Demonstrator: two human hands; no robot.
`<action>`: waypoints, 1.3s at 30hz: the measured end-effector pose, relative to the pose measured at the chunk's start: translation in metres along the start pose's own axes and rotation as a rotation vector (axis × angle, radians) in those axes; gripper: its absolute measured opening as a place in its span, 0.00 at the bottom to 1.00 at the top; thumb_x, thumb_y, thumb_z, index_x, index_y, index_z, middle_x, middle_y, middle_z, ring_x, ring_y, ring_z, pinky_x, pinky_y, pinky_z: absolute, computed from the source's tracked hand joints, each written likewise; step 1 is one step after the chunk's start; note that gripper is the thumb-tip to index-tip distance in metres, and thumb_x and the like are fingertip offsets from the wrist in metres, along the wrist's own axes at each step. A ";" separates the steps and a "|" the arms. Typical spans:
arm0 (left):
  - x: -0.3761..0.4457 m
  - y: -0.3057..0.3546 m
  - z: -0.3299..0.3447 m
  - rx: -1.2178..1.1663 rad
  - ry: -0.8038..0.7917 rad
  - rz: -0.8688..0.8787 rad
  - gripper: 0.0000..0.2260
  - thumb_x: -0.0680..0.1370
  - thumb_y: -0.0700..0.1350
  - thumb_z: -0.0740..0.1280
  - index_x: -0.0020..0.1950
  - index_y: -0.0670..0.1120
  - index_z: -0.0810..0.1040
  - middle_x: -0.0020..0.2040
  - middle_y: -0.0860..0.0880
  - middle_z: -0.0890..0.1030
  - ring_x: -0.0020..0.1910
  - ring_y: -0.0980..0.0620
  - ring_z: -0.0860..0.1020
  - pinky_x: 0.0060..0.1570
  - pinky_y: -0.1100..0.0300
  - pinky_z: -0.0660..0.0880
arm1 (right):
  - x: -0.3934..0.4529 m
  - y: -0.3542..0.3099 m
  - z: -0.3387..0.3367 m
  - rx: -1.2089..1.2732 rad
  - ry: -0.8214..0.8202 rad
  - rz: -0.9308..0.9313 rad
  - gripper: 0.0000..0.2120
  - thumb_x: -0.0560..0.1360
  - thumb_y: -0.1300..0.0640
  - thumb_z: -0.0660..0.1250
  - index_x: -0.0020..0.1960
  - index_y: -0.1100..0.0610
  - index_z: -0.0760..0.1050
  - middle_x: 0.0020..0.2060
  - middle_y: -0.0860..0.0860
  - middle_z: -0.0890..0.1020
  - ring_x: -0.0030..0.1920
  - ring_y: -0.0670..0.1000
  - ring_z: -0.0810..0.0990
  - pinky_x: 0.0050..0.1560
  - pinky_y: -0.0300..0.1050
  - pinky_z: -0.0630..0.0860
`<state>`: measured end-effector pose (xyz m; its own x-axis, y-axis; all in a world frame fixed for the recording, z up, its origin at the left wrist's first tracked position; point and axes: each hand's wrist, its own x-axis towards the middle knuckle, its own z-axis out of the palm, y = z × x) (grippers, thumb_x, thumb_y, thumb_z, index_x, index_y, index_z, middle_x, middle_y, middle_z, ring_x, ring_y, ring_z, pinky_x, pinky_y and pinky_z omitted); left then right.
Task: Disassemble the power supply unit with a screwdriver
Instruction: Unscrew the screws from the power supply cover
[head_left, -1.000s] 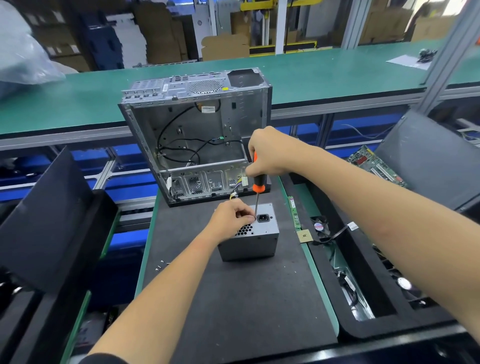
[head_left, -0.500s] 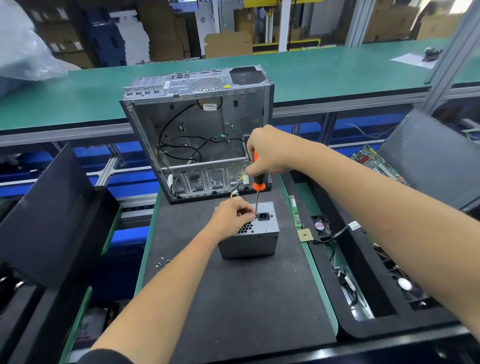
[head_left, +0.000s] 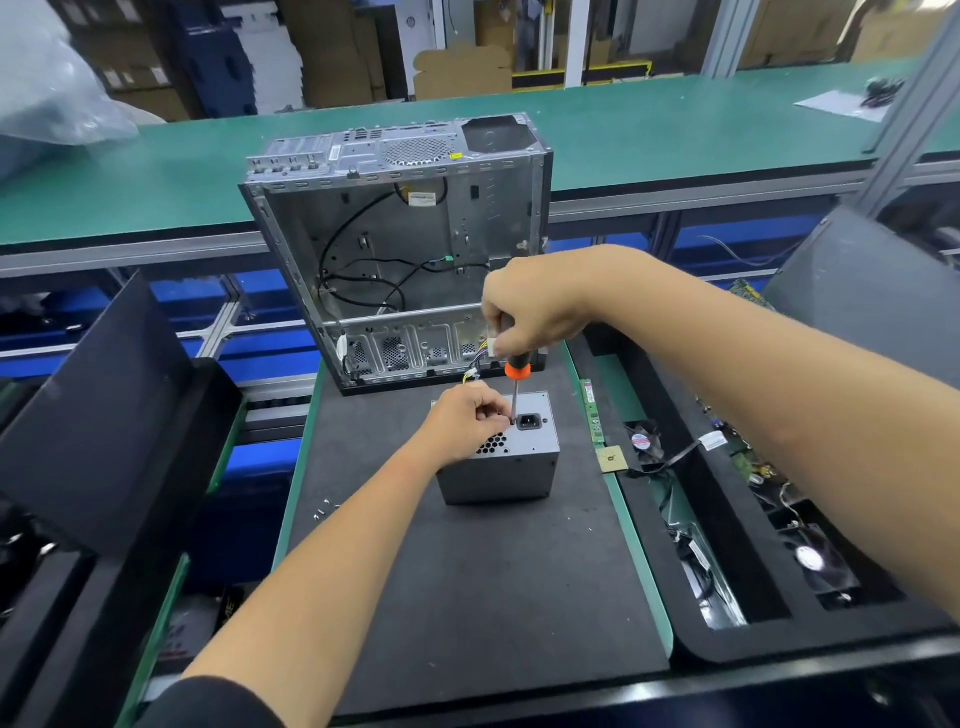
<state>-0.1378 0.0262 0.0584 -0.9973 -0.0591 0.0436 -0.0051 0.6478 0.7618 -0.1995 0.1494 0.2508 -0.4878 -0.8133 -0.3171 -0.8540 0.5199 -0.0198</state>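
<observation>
Grey power supply unit (head_left: 498, 470) at centre: left hand (head_left: 470, 421) pinches the screw spot steady, right hand (head_left: 530, 306) wraps the screwdriver (head_left: 514, 384), best kept upright and pressed down.

The power supply unit (head_left: 498, 465) sits on the worktop (head_left: 467, 597), in front of the open computer case (head_left: 400, 249). Loose screws (head_left: 323, 509) lie to its left; a memory module (head_left: 592, 413) and a cooling fan (head_left: 643, 441) lie to its right.

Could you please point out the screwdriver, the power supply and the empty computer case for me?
screwdriver (head_left: 518, 370): head view, orange collar of the handle.
power supply (head_left: 498, 480): head view, front side wall.
computer case (head_left: 395, 148): head view, top perforated panel.
</observation>
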 end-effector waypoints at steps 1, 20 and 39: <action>0.001 0.000 -0.001 0.009 -0.010 0.001 0.06 0.73 0.36 0.70 0.41 0.47 0.81 0.35 0.58 0.72 0.31 0.61 0.68 0.36 0.73 0.66 | -0.001 -0.002 -0.002 -0.044 -0.008 -0.042 0.11 0.76 0.50 0.67 0.44 0.59 0.78 0.36 0.51 0.82 0.39 0.52 0.79 0.38 0.44 0.74; 0.014 0.011 -0.003 0.080 -0.170 -0.095 0.13 0.74 0.35 0.66 0.34 0.50 0.73 0.28 0.56 0.70 0.27 0.60 0.66 0.29 0.76 0.65 | 0.003 0.002 0.000 0.067 0.011 0.163 0.33 0.76 0.31 0.55 0.37 0.62 0.75 0.22 0.55 0.80 0.23 0.54 0.81 0.32 0.43 0.74; 0.017 0.007 0.001 0.090 -0.159 -0.114 0.11 0.75 0.36 0.67 0.36 0.50 0.73 0.32 0.55 0.71 0.30 0.59 0.69 0.35 0.68 0.67 | -0.002 -0.001 -0.002 -0.366 -0.003 0.068 0.15 0.84 0.53 0.50 0.41 0.58 0.66 0.38 0.56 0.79 0.38 0.56 0.78 0.39 0.50 0.75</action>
<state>-0.1544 0.0308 0.0639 -0.9889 -0.0199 -0.1471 -0.1177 0.7093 0.6951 -0.1979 0.1495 0.2537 -0.5452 -0.7791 -0.3093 -0.8283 0.4440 0.3416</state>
